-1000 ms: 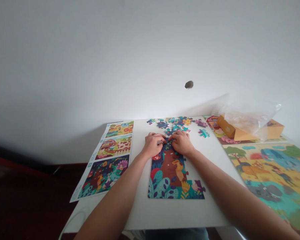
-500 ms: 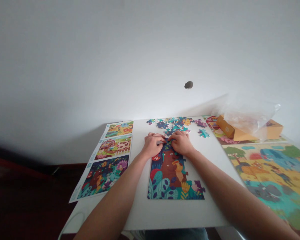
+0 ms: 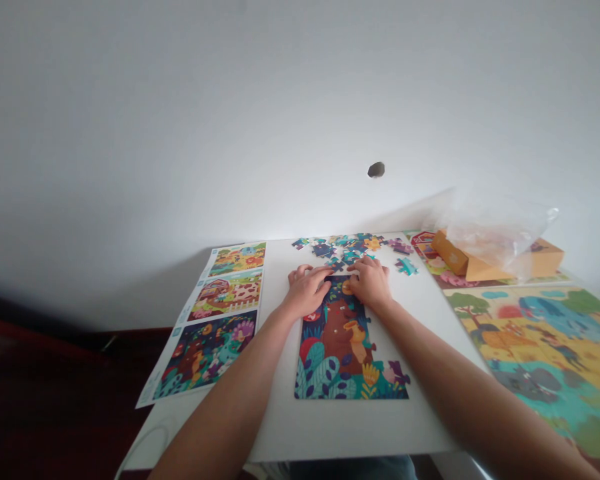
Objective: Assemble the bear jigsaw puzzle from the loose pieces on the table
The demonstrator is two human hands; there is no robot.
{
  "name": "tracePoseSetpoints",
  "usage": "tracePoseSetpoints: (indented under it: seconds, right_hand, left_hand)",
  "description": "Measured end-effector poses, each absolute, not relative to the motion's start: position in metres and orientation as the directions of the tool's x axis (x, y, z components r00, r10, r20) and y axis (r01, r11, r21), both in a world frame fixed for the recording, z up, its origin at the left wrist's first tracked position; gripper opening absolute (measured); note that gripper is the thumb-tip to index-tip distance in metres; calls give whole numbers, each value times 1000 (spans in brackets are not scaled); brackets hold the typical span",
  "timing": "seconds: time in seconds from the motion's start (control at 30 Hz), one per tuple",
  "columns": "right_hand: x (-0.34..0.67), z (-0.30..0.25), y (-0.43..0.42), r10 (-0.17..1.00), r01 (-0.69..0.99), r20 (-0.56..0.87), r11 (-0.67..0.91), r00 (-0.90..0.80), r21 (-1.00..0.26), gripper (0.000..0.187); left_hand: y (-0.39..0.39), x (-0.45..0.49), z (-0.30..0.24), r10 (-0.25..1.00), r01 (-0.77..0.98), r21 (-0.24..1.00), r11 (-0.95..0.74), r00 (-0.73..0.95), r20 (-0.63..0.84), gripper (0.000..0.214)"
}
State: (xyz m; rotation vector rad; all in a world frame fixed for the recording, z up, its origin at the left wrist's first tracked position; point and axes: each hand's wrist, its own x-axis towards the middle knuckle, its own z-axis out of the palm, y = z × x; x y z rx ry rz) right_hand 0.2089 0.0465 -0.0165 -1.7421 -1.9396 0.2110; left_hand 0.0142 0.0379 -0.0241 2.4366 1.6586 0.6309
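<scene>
A partly assembled jigsaw puzzle (image 3: 340, 340) with a brown bear on a dark blue ground lies flat in front of me; its right side is ragged with tabs. My left hand (image 3: 306, 291) grips its upper left corner, fingers bent over the far edge and thumb on the picture. At the upper right corner my right hand (image 3: 371, 281) holds the same edge with curled fingers, the thumb close to an orange round shape. Both corners are partly hidden under the hands. Just beyond the fingertips lies a heap of loose puzzle pieces (image 3: 323, 249).
On the left lies a reference sheet (image 3: 223, 293) with three pictures. A teal piece (image 3: 407, 267) sits apart from the heap. To the right are an assembled animal puzzle (image 3: 545, 353), an orange box (image 3: 490, 269) and a clear plastic bag (image 3: 500, 223). The wall (image 3: 280, 133) borders the white table (image 3: 280, 427).
My hands have spread apart along the puzzle's top edge, the right one shifting slightly to the right. More of the dark blue top section shows between them.
</scene>
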Motion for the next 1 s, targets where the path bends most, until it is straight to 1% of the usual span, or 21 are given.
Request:
tracePoseSetpoints:
  seconds: [0.07, 0.17, 0.3, 0.53, 0.73, 0.83, 0.93, 1.0]
  right_hand:
    - [211, -17, 47, 965, 891, 262, 102, 19, -442, 31]
    - [212, -16, 47, 968, 895, 245, 69, 46, -441, 29]
    - [211, -14, 46, 971, 897, 234, 64, 45, -437, 28]
    - [210, -13, 46, 974, 894, 219, 53, 52, -446, 29]
    - [211, -14, 47, 972, 894, 230, 64, 45, -444, 29]
    - [211, -14, 47, 971, 895, 235, 70, 39, -441, 29]
    - [209, -15, 47, 966, 893, 256, 96, 22, -440, 31]
    - [207, -16, 47, 965, 891, 263, 112, 9, -440, 31]
  left_hand:
    - [38, 14, -23, 915, 858, 345, -380, 295, 275, 34]
    - [39, 13, -22, 922, 853, 374, -363, 269, 280, 33]
    - [39, 13, -23, 926, 860, 381, -340, 236, 294, 33]
    - [38, 14, -22, 939, 899, 348, -266, 160, 305, 29]
    - [39, 12, -22, 950, 923, 343, -174, 66, 304, 27]
    - [39, 11, -23, 949, 924, 349, -154, 40, 313, 27]
    - [43, 9, -26, 944, 927, 335, -168, 54, 324, 31]
    - [47, 6, -28, 944, 929, 313, -196, 93, 317, 39]
